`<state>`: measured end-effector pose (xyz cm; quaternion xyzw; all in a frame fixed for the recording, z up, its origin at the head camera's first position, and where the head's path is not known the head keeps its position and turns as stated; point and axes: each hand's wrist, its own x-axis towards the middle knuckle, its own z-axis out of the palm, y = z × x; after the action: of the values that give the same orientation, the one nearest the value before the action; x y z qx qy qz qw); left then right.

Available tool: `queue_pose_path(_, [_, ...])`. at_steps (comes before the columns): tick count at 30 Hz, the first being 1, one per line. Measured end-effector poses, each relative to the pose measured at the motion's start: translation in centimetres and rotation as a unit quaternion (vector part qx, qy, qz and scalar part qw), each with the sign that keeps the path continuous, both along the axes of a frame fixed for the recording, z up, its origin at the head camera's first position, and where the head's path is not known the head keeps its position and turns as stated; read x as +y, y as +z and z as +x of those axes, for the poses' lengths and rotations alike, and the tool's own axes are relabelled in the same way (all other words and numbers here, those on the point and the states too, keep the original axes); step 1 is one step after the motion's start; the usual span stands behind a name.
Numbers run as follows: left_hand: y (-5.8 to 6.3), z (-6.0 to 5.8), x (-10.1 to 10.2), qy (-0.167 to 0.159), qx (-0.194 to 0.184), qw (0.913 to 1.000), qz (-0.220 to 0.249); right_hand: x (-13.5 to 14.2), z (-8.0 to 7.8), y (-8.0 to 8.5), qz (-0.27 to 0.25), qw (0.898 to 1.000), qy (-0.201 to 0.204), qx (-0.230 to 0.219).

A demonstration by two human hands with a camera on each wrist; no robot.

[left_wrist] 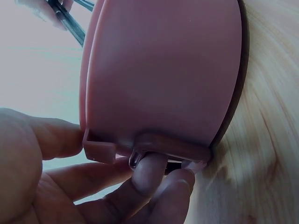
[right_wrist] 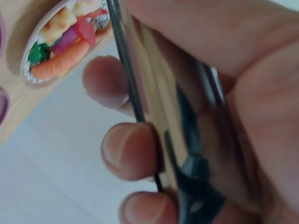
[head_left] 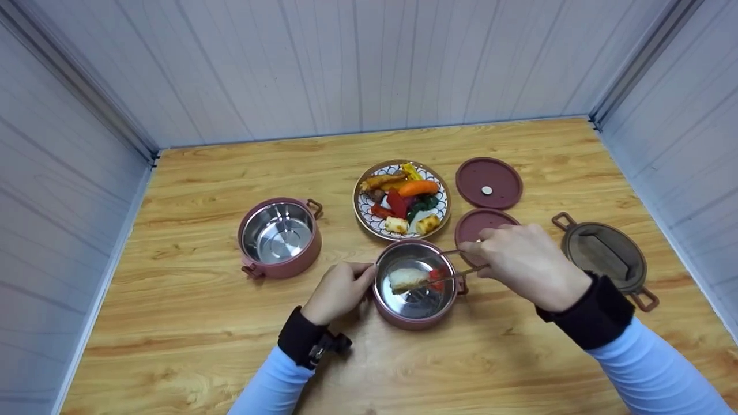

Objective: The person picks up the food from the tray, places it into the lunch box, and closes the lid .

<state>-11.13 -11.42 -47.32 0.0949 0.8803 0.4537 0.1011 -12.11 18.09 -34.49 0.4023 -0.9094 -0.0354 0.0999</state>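
My left hand (head_left: 339, 291) holds the near pink pot (head_left: 412, 323) at its left side. In the left wrist view its fingers curl around the brown side handle (left_wrist: 175, 147), with the thumb at the rim. Metal tongs (head_left: 470, 271) are gripped in my right hand (head_left: 522, 262), their arms reaching over the pot's right rim. Inside the steel-lined pot lie a whitish food piece with a browned edge (head_left: 406, 278) and a red piece (head_left: 436, 279). One tong arm ends by the whitish piece; whether it is pinched, I cannot tell.
Just behind the pot stands a patterned plate (head_left: 358, 216) of mixed food. A second pink pot (head_left: 282, 266) with a bare steel inside is at the left. Two maroon round lids (head_left: 489, 180) (head_left: 478, 222) and a brown handled lid (head_left: 605, 259) lie at the right.
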Motion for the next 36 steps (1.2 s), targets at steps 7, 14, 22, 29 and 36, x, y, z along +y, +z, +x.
queue_pose_path(7, [0.1, 0.1, 0.1, -0.002, 0.002, 1.0000, -0.005, 0.9, -0.3, 0.0, -0.016, 0.999, -0.020, 0.040])
queue_pose_path(14, [0.1, 0.1, 0.1, 0.000, 0.005, 1.0000, -0.008, 1.0, -0.3, -0.4, -0.006, 0.999, -0.023, 0.030])
queue_pose_path(22, [0.1, 0.1, 0.1, 0.001, 0.002, 0.9999, -0.012, 1.3, -0.6, -1.2, -0.013, 0.998, -0.013, 0.055])
queue_pose_path(29, [0.2, 0.2, 0.1, 0.003, -0.011, 0.9999, -0.008, 1.9, -0.8, -1.2, -0.016, 1.000, -0.015, 0.010])
queue_pose_path(36, [0.1, 0.1, 0.1, -0.003, -0.005, 1.0000, 0.005, 3.6, -0.4, -0.6, -0.062, 0.995, -0.058, -0.059])
